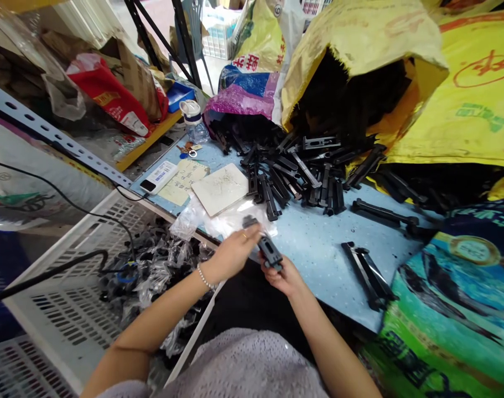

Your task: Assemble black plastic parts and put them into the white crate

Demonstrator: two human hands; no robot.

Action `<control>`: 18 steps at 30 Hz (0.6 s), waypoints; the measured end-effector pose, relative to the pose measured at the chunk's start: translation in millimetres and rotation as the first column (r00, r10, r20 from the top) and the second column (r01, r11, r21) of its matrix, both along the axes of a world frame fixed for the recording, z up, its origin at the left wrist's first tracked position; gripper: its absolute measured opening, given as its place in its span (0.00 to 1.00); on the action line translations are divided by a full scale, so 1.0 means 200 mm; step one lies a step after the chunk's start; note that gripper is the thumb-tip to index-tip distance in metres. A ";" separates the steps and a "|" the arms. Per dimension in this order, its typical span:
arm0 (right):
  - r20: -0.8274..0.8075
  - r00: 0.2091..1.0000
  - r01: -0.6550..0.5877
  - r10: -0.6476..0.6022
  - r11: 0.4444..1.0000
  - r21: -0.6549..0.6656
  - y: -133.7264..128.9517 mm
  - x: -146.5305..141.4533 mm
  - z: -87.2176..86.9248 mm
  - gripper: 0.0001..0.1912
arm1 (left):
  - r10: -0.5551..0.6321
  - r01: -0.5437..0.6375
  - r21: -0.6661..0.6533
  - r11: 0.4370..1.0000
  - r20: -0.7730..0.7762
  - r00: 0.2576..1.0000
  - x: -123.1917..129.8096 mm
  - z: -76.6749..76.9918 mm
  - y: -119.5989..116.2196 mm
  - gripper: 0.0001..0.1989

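the light blue table point(318, 246) runs across the view, its near edge slanting down from left to right. a yellow sack point(368, 33) gapes at its far edge, dark parts inside, and a green and blue sack point(467, 282) stands against its right end. below the near edge, toward the left, sits a white slotted crate point(52, 337) of dark parts and clear plastic. a heap of black parts point(293, 171) spreads from the far edge to mid-table; two more point(365, 271) lie near the right end of the near edge.

a pale speckled tile point(222, 189) is left of the heap, with a handwritten note point(185, 179) beside it. the left hand point(235, 249) is closed about the upper end of a dark slotted part point(270, 251), and the right hand point(282, 276) grips its lower end, fingers curled beneath. the part slants between the two hands, held up at the middle of the near edge, touching both. smallest, some keys point(188, 150) lie toward the table's far left corner.
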State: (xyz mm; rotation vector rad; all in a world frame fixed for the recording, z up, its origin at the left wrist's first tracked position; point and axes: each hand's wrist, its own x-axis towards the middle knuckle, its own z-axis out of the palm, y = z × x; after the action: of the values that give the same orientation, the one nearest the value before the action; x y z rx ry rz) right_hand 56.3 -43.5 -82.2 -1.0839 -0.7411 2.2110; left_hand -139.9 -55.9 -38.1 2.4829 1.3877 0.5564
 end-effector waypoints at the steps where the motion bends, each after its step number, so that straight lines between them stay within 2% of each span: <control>1: -0.009 0.998 0.056 -0.056 0.998 0.003 0.00 -0.01 -0.01 0.16 | -0.075 0.076 -0.024 0.997 0.041 0.996 0.03 0.00 -0.04 0.35; 3: 0.042 0.989 0.141 -0.144 0.988 0.064 -0.02 -0.04 -0.02 0.16 | -0.167 0.178 -0.087 0.980 0.118 0.979 0.09 0.01 -0.11 0.37; 5: 0.150 0.976 0.129 -0.161 0.971 0.203 -0.07 -0.05 0.01 0.13 | -0.173 0.193 -0.127 0.973 0.159 0.972 0.11 0.04 -0.15 0.36; 6: 0.195 0.972 0.070 -0.128 0.957 0.281 -0.10 -0.04 0.04 0.12 | -0.161 0.182 -0.118 0.976 0.167 0.973 0.11 0.06 -0.17 0.35; 8: 0.228 0.973 -0.119 0.025 0.905 0.409 -0.15 0.00 0.12 0.15 | -0.126 0.138 -0.071 0.988 0.161 0.979 0.07 0.12 -0.23 0.29; 10: 0.235 0.948 -0.305 0.212 0.815 0.493 -0.18 0.09 0.21 0.21 | -0.084 0.092 -0.051 0.994 0.135 0.987 -0.03 0.18 -0.32 0.24; 11: 0.289 0.925 -0.369 0.247 0.763 0.530 -0.18 0.16 0.24 0.23 | -0.052 0.061 -0.079 0.995 0.109 0.993 -0.10 0.21 -0.38 0.22; 12: 0.389 0.898 -0.410 0.206 0.716 0.565 -0.17 0.25 0.27 0.23 | -0.017 0.026 -0.131 0.991 0.066 0.998 -0.18 0.21 -0.43 0.21; 13: 0.521 0.848 -0.439 0.096 0.678 0.590 -0.16 0.36 0.29 0.22 | 0.026 -0.025 -0.210 0.977 0.002 1.000 -0.27 0.20 -0.48 0.20; 14: 0.655 0.752 -0.459 -0.075 0.654 0.602 -0.13 0.48 0.29 0.22 | 0.073 -0.096 -0.305 0.947 -0.087 0.994 -0.37 0.17 -0.52 0.19; 15: 0.754 0.589 -0.473 -0.291 0.632 0.613 -0.10 0.62 0.28 0.22 | 0.114 -0.184 -0.399 0.898 -0.194 0.974 -0.45 0.12 -0.55 0.18; 16: 0.818 0.364 -0.518 -0.445 0.633 0.575 -0.08 0.75 0.26 0.23 | 0.148 -0.298 -0.487 0.821 -0.323 0.935 -0.53 0.06 -0.57 0.15; 17: 0.858 0.119 -0.568 -0.501 0.674 0.472 -0.05 0.89 0.22 0.25 | 0.176 -0.425 -0.538 0.728 -0.453 0.874 -0.60 -0.02 -0.57 0.13; 18: 0.869 -0.101 -0.579 -0.484 0.739 0.345 -0.04 1.01 0.19 0.25 | 0.200 -0.529 -0.548 0.647 -0.548 0.812 -0.65 -0.09 -0.58 0.10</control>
State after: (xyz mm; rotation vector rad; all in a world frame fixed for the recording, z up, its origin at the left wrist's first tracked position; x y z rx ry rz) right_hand 258.1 -50.6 -45.1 -2.1961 -2.0457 0.2421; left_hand -270.8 -171.3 -55.7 1.7449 1.8622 -0.4653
